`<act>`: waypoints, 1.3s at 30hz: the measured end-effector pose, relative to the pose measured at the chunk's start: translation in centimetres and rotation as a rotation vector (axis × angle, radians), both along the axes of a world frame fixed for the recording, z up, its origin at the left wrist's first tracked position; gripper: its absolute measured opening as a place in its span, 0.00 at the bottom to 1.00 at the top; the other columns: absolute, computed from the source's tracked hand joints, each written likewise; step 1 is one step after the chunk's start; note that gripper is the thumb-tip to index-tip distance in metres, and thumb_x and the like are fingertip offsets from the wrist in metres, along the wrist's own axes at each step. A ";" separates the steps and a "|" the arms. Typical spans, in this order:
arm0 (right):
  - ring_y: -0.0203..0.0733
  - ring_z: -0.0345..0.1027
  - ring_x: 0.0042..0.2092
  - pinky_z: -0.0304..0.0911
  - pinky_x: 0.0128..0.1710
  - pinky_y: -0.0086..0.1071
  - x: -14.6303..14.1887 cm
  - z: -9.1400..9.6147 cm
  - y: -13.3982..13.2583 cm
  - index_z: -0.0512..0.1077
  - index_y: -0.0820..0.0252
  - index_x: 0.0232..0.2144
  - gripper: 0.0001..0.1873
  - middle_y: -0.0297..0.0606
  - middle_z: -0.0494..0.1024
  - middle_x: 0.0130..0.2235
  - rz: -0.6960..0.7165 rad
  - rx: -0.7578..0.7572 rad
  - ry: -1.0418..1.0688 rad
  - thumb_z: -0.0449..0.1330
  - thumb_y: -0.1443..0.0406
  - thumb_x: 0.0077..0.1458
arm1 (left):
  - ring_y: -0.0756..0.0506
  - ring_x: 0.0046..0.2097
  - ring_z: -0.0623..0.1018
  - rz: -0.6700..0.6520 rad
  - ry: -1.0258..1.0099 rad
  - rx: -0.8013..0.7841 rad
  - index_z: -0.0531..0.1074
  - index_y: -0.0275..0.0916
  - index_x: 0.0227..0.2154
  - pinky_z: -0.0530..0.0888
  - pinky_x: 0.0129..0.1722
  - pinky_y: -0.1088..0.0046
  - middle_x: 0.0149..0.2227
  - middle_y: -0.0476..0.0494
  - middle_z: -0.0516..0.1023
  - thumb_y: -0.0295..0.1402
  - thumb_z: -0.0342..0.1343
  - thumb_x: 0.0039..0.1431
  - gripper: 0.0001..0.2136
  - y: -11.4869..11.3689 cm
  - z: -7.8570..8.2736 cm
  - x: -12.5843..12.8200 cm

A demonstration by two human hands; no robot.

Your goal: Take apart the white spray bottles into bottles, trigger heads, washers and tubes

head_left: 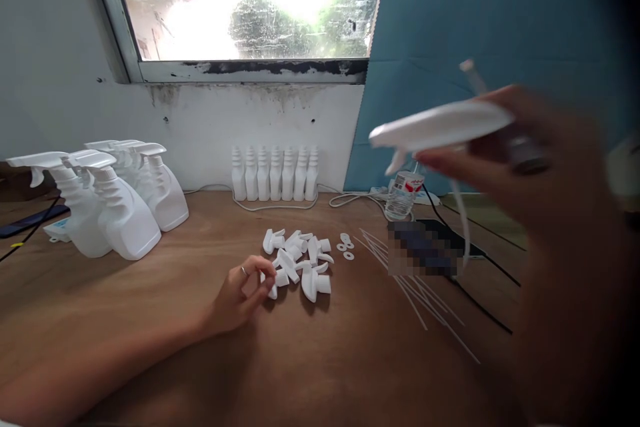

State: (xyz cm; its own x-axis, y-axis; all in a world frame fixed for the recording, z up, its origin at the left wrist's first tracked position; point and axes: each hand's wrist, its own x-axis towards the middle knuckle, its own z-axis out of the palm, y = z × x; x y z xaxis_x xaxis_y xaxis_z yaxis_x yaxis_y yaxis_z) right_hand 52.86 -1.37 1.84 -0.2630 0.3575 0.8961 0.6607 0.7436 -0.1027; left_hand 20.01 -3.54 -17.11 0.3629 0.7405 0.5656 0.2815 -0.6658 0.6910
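My right hand (530, 167) is raised close to the camera and blurred, closed round a white trigger sprayer head (440, 127) whose thin dip tube (463, 213) hangs down. My left hand (240, 297) rests on the wooden table (165, 293), fingers pinched on a white sprayer head (274, 282) at the near-left edge of a pile of several loose sprayer heads (300, 260). A few small white washers (346, 245) lie right of the pile. Several thin white tubes (415, 287) are spread on the table beyond them.
Assembled white spray bottles (120, 207) stand at the left. A row of several small white bottles (275, 173) lines the wall under the window. A clear water bottle (403, 197), white cables (350, 199), black cables and a blurred dark object (425, 247) sit at the right.
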 end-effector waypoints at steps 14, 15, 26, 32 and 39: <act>0.37 0.70 0.40 0.61 0.35 0.27 -9.9 -11.7 -3.7 0.67 0.56 0.47 0.21 0.34 0.76 0.43 0.515 -0.937 -0.478 0.66 0.63 0.51 | 0.44 0.47 0.72 -0.397 -0.140 -0.352 0.56 0.47 0.54 0.71 0.47 0.66 0.49 0.41 0.65 0.29 0.67 0.48 0.33 -2.8 -0.8 1.6; 0.37 0.70 0.39 0.61 0.35 0.27 -9.9 -12.0 -3.6 0.67 0.57 0.45 0.20 0.34 0.76 0.42 0.499 -0.958 -0.429 0.66 0.62 0.51 | 0.44 0.47 0.72 -0.395 -0.143 -0.363 0.57 0.47 0.54 0.71 0.47 0.66 0.51 0.41 0.65 0.28 0.67 0.47 0.33 -2.9 -0.8 1.7; 0.39 0.59 0.32 0.57 0.30 0.31 -8.4 -14.7 -1.9 0.66 0.63 0.37 0.09 0.38 0.69 0.30 0.332 -0.353 -0.511 0.58 0.63 0.56 | 0.48 0.36 0.75 -0.393 -0.299 -0.534 0.61 0.37 0.43 0.72 0.37 0.69 0.39 0.41 0.72 0.34 0.53 0.64 0.09 -3.3 0.2 2.6; 0.41 0.55 0.31 0.56 0.31 0.34 -7.7 -15.6 -0.7 0.67 0.64 0.34 0.06 0.40 0.67 0.28 0.309 -0.127 -0.552 0.52 0.66 0.59 | 0.47 0.39 0.74 -0.462 -0.357 -0.616 0.53 0.40 0.39 0.69 0.42 0.68 0.38 0.42 0.73 0.36 0.53 0.64 0.12 -2.8 -0.1 2.8; 0.39 0.55 0.32 0.55 0.34 0.34 -8.1 -15.3 -1.3 0.68 0.63 0.31 0.06 0.39 0.66 0.29 0.379 -0.285 -0.624 0.51 0.69 0.58 | 0.48 0.38 0.74 -0.466 -0.419 -0.674 0.53 0.43 0.42 0.70 0.39 0.71 0.40 0.46 0.70 0.37 0.59 0.59 0.18 -2.9 -0.6 3.8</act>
